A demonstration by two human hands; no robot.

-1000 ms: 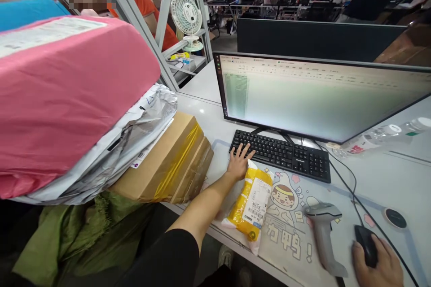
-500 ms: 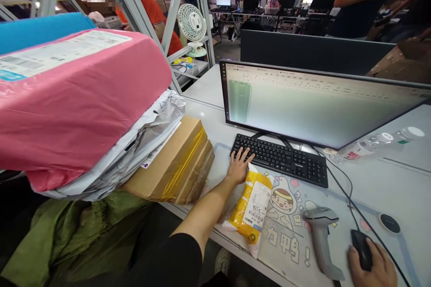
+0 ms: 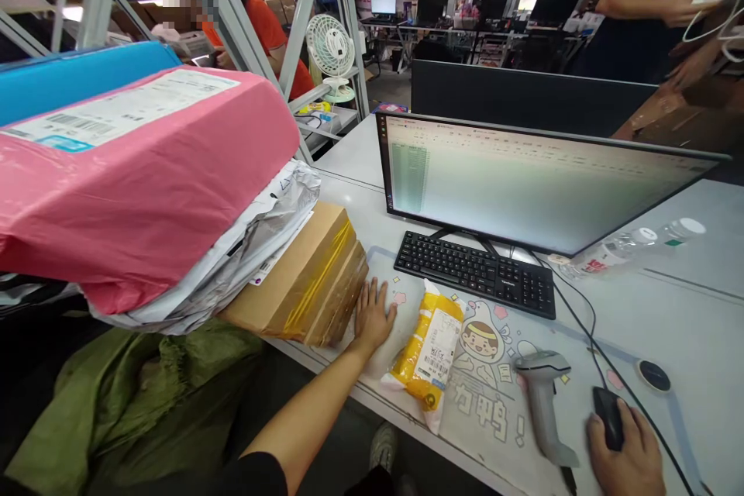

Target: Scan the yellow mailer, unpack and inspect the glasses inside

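My left hand (image 3: 373,318) lies flat with fingers spread on the desk mat, close beside the stacked cardboard boxes (image 3: 317,279). My right hand (image 3: 631,453) is wrapped round a black computer mouse (image 3: 607,417). Between the hands lies a yellow plastic parcel (image 3: 427,349) with a white printed label. To its right, a grey barcode scanner (image 3: 543,395) rests on the cartoon desk mat (image 3: 470,403). Behind the parcel sits a black keyboard (image 3: 473,271), in front of a monitor (image 3: 511,194) showing a spreadsheet.
A large pink parcel (image 3: 191,170) and a crumpled white one (image 3: 249,248) are piled on the boxes. Green cloth (image 3: 145,395) hangs below. Plastic bottles (image 3: 621,244) and a cable lie right of the monitor. Two other people are beyond the desk.
My left hand has moved from the keyboard's left end, leftward and toward me, onto the mat by the boxes. My right hand stays on the mouse. The view has shifted slightly.
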